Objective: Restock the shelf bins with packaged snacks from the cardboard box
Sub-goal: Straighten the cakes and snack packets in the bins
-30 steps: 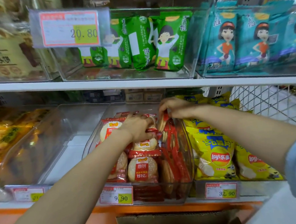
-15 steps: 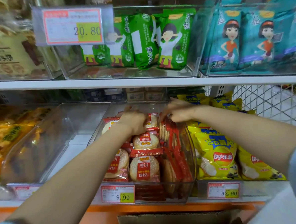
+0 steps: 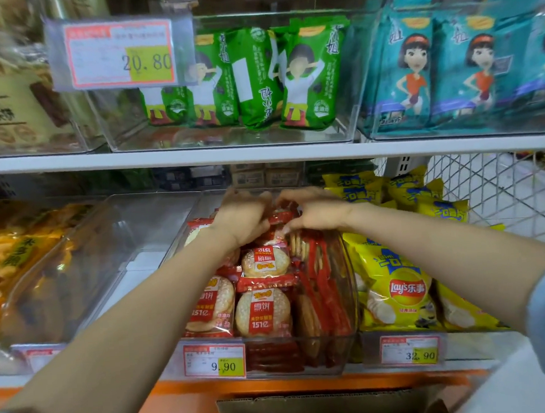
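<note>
Both hands have drawn together at the back of the clear bin (image 3: 354,284), and I see them almost touching. The bin is packed with red rice-cracker packs (image 3: 263,312), and the cardboard box (image 3: 328,407) sits open below it. The right hand (image 3: 316,214) pinches the rearmost pack (image 3: 281,217). The left hand (image 3: 243,219) curls over the same pack, but I can't tell whether it is gripping.

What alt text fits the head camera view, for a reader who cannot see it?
The left hand and right hand grip red rice cracker packs at the back of a clear shelf bin. Yellow chip bags fill the bin to the right; a cardboard box sits below.
</note>
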`<state>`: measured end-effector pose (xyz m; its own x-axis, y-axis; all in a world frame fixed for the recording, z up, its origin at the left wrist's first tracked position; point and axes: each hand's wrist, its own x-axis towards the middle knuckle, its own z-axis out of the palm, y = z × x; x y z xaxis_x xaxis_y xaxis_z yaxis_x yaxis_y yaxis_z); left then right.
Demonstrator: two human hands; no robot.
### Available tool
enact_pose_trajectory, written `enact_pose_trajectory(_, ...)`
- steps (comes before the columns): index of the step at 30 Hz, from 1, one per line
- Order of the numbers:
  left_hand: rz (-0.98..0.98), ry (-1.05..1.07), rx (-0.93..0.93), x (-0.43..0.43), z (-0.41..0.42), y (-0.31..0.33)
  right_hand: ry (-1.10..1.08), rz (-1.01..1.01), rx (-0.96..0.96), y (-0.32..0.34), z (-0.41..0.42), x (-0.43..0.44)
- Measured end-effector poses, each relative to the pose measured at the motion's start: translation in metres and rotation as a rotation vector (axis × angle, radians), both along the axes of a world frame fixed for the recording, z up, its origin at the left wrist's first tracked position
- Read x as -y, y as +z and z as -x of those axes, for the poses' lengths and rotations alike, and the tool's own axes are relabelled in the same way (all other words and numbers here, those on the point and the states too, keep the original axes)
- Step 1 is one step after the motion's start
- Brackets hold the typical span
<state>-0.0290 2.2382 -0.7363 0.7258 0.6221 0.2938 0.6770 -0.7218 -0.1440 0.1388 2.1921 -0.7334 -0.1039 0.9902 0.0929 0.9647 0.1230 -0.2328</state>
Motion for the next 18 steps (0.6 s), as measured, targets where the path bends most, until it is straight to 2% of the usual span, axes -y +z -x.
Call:
enact_pose_trajectory(3, 0.033, -0.033, 0.235, 0.013, 0.006, 0.008, 0.006, -0.166, -0.028, -0.001, 0.007, 0.003)
enact_pose_trajectory(5, 0.067, -0.029, 0.308, 0.022, 0.012, 0.011, 0.021, -0.212, -0.070, 0.000, 0.008, 0.005)
enact_pose_trajectory(7, 0.134, -0.003, 0.278, 0.030, 0.018, 0.010, 0.034, -0.174, -0.095, 0.005, 0.004, 0.007)
enact_pose_trajectory(10, 0.123, -0.004, 0.084, 0.037, 0.026, 0.002, 0.067, -0.096, -0.030, 0.020, -0.008, 0.014)
enact_pose_trajectory(12, 0.130, -0.041, 0.029, 0.046, 0.029, -0.003, 0.099, -0.106, -0.020, 0.031, -0.014, 0.018)
enact_pose_trajectory(15, 0.174, -0.068, 0.020, 0.063, 0.031, -0.010, 0.144, -0.090, -0.176, 0.042, -0.020, 0.023)
enact_pose_trajectory(18, 0.242, -0.080, 0.088, 0.078, 0.032, -0.017, 0.176, -0.047, -0.112, 0.047, -0.018, 0.027)
